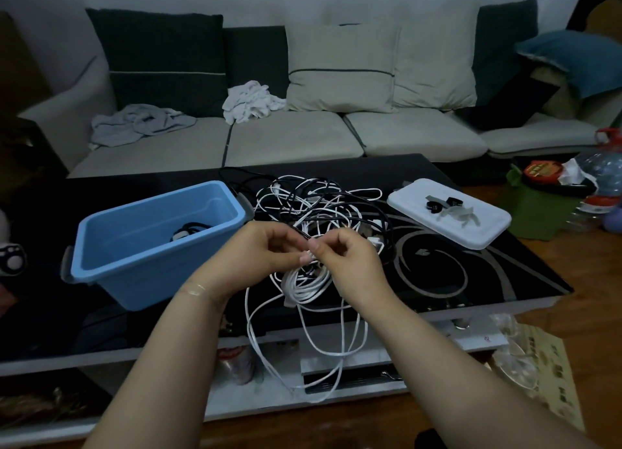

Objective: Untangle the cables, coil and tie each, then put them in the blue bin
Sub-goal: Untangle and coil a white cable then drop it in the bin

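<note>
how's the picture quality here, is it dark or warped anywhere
Head view: dim, flat room light, no hard shadows; wide-angle bending curves the sofa and table edges; both hands on the white cable look slightly soft; the bin stays readable; faint reflections on the glossy tabletop.

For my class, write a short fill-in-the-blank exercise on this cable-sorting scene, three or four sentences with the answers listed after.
1. The blue bin stands on the person's ____ side of the black table.
2. Both hands, left hand and right hand, pinch a ____ cable.
3. The ties lie on a white ____.
4. The bin already holds one ____ cable.

Answers: left; white; lid; coiled
</note>
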The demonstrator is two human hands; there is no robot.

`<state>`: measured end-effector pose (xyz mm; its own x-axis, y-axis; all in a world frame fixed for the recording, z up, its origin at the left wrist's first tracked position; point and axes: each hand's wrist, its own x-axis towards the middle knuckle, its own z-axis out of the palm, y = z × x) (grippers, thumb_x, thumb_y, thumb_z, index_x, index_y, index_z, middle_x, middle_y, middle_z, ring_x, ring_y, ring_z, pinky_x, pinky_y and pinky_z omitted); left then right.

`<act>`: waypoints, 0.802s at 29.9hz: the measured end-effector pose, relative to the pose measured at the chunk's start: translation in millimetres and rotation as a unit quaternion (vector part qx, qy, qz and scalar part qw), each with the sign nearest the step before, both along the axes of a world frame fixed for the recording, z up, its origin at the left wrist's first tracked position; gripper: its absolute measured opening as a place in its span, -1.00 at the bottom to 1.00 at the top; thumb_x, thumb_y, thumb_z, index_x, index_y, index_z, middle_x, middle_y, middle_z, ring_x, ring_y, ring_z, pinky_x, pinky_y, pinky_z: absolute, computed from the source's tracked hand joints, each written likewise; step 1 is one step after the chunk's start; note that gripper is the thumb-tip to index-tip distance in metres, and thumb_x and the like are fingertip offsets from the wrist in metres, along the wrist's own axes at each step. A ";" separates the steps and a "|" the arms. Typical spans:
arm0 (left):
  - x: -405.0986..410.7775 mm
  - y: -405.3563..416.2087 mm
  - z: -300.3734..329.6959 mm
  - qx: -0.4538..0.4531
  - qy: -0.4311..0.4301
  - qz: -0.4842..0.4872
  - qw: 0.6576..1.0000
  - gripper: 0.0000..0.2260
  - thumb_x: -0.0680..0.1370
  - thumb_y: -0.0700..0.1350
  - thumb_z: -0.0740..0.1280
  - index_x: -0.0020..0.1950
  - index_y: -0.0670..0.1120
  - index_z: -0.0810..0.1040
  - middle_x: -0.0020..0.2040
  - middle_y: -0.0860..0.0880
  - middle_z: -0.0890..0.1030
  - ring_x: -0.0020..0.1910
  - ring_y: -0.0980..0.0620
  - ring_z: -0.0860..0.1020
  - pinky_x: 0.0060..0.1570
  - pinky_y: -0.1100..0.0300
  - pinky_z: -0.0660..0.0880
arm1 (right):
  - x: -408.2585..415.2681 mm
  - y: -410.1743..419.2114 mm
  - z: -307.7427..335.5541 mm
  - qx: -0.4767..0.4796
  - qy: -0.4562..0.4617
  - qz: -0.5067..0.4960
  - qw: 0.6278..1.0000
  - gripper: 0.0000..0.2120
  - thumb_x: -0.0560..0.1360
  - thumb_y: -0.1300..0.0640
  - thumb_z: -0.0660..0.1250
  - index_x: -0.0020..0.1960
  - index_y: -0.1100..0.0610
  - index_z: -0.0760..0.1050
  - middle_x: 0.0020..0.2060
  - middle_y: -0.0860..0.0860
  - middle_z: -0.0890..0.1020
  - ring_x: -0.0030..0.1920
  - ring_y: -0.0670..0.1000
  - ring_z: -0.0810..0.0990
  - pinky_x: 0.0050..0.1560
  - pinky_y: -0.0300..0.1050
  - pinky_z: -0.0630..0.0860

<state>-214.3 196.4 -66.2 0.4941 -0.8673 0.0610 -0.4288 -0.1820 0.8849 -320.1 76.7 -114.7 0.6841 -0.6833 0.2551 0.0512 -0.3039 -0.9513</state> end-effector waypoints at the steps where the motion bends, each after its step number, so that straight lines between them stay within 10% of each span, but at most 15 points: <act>1: 0.3 0.5 0.4 0.001 -0.013 -0.004 1.000 -0.85 0.43 -0.20 0.50 -0.02 -0.11 0.64 -0.17 -0.09 0.70 -0.20 0.11 0.66 -0.13 0.32 0.57 | 0.7 0.1 -1.7 0.002 -0.002 -0.008 1.000 -0.85 0.46 0.12 0.45 -0.25 0.00 0.52 -0.14 0.08 0.63 -0.19 -0.10 0.59 -0.14 -0.28 0.50; 11: 64.9 36.5 22.1 -0.190 -0.008 0.226 0.955 -0.72 0.57 -0.24 0.32 0.20 0.08 0.51 -0.10 -0.04 0.57 -0.19 0.09 0.58 -0.25 0.21 0.61 | -7.0 -3.2 0.7 0.076 0.007 -0.018 0.997 -0.87 0.56 0.04 0.30 -0.06 0.08 0.41 -0.17 -0.03 0.52 -0.20 -0.12 0.52 -0.17 -0.01 0.65; 16: 135.0 69.8 14.5 -0.133 -0.031 0.384 0.913 -0.75 0.61 -0.25 0.21 0.28 -0.13 0.50 -0.05 -0.16 0.57 -0.25 0.01 0.54 -0.38 0.24 0.61 | -8.0 -3.2 -8.8 0.049 0.035 -0.012 0.998 -0.90 0.55 0.00 0.29 -0.04 0.01 0.41 -0.04 0.08 0.54 -0.02 0.09 0.57 -0.30 -0.06 0.64; 24: 176.3 94.8 -5.4 0.082 -0.069 0.428 0.897 -0.74 0.52 -0.30 0.25 0.15 -0.05 0.56 0.03 -0.26 0.60 -0.09 -0.24 0.62 -0.02 -0.20 0.59 | -4.5 1.9 -13.2 0.035 0.054 0.015 0.998 -0.93 0.58 0.00 0.24 -0.04 -0.02 0.38 -0.01 0.11 0.52 -0.07 0.09 0.59 -0.37 -0.15 0.60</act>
<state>-38.0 291.2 -71.6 0.9813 -0.1757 0.0790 -0.1727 -0.6198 0.7655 -324.6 78.6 -127.8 0.7257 -0.6754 0.1310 -0.0450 -0.2365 -0.9706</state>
